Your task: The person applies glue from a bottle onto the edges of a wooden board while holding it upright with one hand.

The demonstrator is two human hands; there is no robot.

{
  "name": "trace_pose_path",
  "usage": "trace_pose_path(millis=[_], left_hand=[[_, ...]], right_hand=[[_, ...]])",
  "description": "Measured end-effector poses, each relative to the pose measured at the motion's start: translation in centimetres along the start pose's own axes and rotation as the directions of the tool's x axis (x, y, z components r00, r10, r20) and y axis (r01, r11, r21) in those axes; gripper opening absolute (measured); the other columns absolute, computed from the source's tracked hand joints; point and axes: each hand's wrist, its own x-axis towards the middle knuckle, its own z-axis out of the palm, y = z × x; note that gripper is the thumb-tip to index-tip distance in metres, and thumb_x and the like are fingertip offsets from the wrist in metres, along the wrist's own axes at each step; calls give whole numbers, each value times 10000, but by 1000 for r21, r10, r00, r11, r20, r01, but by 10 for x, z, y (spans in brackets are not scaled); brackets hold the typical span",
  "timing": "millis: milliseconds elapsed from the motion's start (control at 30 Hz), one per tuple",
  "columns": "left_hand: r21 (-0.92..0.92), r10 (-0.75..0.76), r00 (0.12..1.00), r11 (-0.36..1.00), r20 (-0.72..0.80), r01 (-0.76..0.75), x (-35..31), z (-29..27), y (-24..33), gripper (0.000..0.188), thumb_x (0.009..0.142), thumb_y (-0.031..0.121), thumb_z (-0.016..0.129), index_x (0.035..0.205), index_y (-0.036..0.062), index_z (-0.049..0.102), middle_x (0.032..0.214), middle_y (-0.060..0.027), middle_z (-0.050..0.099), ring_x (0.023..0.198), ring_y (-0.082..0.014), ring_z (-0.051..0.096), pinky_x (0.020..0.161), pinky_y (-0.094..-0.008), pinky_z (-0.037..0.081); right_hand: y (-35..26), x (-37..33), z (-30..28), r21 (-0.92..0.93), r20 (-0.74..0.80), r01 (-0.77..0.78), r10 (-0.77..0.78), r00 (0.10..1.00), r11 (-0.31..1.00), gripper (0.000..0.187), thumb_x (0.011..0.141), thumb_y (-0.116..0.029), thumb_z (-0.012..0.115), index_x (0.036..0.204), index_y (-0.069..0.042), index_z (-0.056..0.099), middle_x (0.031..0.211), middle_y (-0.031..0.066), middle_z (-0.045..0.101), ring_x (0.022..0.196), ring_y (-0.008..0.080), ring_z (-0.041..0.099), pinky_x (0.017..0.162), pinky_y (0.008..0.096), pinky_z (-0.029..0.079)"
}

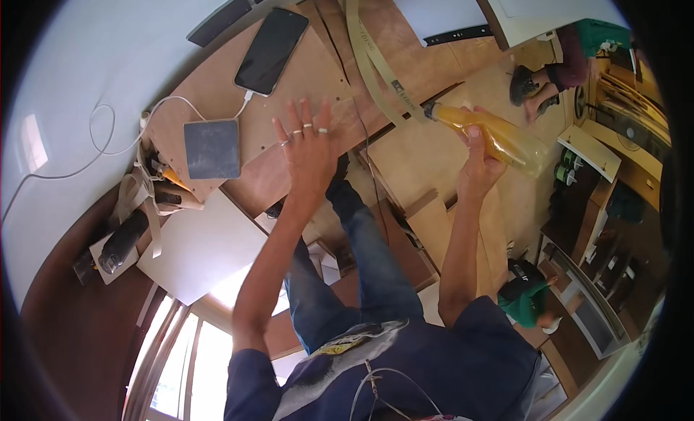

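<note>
My left hand, with rings on its fingers, is spread out over a brown wooden board at the middle left, fingers pointing away from me. Whether the palm presses on the board I cannot tell. In my right hand is a clear squeeze bottle of yellowish liquid. It lies tilted, its dark tip toward the left and its base to the right. Close to that tip runs a long pale beige strip with printing on it, looped at the far end.
A black phone on a white charging cable and a dark square pad lie left of my left hand. White panels stand at the far side. Two people in green, one far right, one lower right, are nearby.
</note>
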Motion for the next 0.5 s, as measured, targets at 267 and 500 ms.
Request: trace_pose_path(millis=[267,500], left_hand=[[482,236,881,764,411,-429,3,-36,27,618,905,210,509,1478,98,309,1452,-279,378,1356,-459,332,1143,-576,151],[-71,272,787,957,554,-281,-54,-9,43,610,858,237,604,1411,77,403,1233,-219,576,1204,-333,522,1112,-579,217]], right_hand=[[-12,7,-24,90,-60,-55,60,996,994,344,916,-93,617,1208,53,511,1212,201,577,1090,322,626,834,401,589],[-25,19,-49,239,-84,-126,150,985,963,361,920,-150,636,1212,26,518,1214,191,582,1095,321,619,840,406,589]])
